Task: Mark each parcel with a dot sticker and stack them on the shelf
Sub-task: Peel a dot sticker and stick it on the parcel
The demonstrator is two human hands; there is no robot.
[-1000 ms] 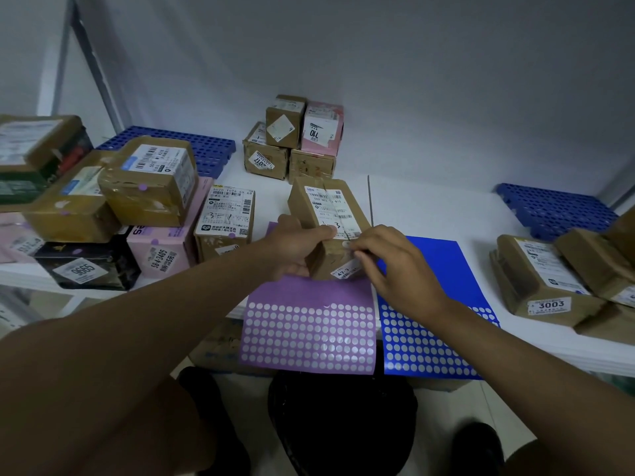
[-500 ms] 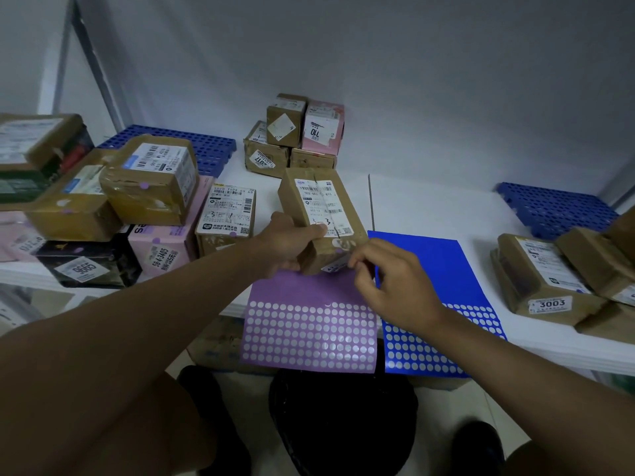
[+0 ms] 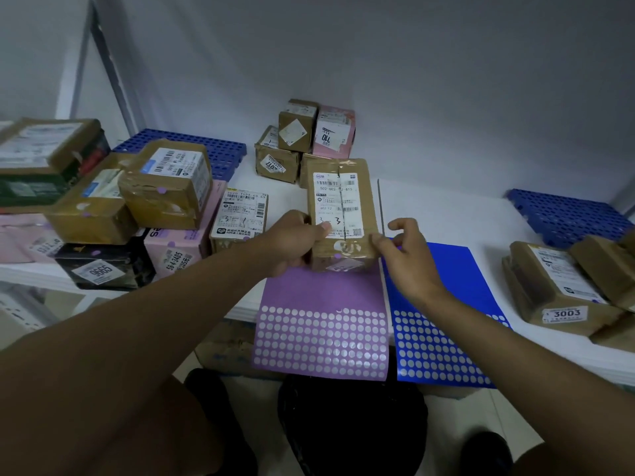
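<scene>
Left hand (image 3: pixel 292 240) gripping tall brown taped cardboard parcel (image 3: pixel 340 214) at frame centre; right hand (image 3: pixel 407 255) loosely open, fingertips touching parcel's right edge.

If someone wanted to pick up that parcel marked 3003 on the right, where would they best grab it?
Probably across its two long sides, coming down from above. The 3003 parcel is a long, low brown box lying flat on the white shelf, its top is bare, and another parcel crowds its far right side, so fingers fit best near the labelled front end.
</scene>
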